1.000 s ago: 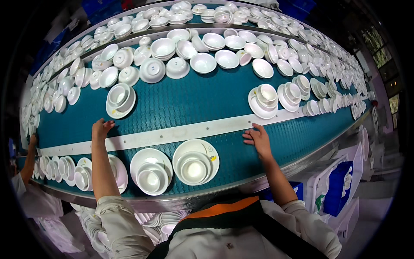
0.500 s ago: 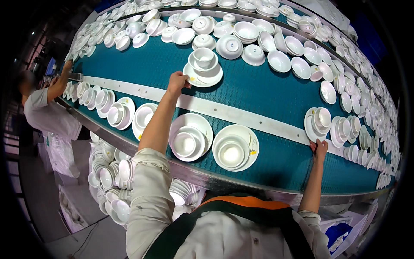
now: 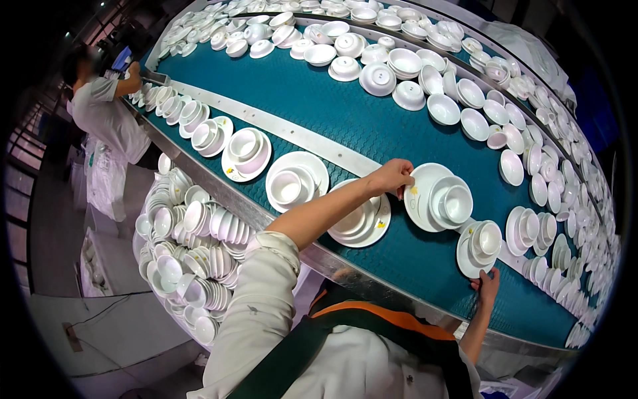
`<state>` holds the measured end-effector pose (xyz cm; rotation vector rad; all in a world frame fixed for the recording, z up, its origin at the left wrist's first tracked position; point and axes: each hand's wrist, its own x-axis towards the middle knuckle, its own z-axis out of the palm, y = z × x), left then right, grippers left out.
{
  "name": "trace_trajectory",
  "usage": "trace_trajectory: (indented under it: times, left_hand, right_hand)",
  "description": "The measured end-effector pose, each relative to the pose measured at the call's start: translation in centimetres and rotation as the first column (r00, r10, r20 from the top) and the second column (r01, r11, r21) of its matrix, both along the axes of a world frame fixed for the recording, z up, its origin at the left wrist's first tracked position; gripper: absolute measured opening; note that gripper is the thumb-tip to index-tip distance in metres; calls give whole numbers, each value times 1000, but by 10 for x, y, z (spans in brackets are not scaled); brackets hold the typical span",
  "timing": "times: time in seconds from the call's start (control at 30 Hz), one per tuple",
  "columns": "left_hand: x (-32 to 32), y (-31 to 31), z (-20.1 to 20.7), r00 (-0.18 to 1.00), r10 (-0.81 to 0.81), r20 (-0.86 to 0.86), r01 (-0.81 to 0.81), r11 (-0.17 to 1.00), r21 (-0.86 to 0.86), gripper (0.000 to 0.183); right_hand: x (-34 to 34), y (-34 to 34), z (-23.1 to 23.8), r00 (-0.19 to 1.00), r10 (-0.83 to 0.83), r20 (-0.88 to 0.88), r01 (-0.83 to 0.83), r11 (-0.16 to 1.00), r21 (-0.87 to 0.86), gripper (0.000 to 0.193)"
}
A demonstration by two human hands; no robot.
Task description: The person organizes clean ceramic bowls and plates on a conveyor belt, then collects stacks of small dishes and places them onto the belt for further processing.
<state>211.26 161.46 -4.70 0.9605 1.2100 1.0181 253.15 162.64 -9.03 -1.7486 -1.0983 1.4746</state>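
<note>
My left hand [image 3: 393,177] reaches across the belt and pinches the left rim of a white plate [image 3: 419,186] with a small floral mark. A bowl [image 3: 439,197] sits on that plate, with a cup-like small bowl [image 3: 457,205] inside it. My right hand [image 3: 487,286] has its fingers closed at the near rim of another plate [image 3: 466,261], which carries a nested bowl and a small bowl [image 3: 489,238]. The two plates are close together, beside the metal strip. Under my left forearm, a similar plate set [image 3: 364,231] is partly hidden.
Along the teal belt [image 3: 312,100] runs a metal strip [image 3: 292,133]. Similar plate sets [image 3: 246,154] line its near side. Many loose bowls [image 3: 379,78] crowd the far side. Stacked dishes [image 3: 199,266] fill a container below left. A co-worker [image 3: 106,113] stands at the far left.
My left hand has brought its plate set rightward and nearer, beside the one at my right hand. The right-hand plate has come slightly nearer. My view has turned.
</note>
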Motion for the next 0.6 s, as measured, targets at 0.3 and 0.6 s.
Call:
trace_trajectory:
  times: [0.3,0.6]
  left_hand:
    - [70,-29,-25,935,-217,-282,180,972,-151,14]
    - [66,-55,-13,445,-534,-719,225,844,-487,21]
  right_hand:
    - [69,-49,18,989,144,47,-145,989,27,28]
    - [54,-41,6,964,261,43,-264,962,64,25]
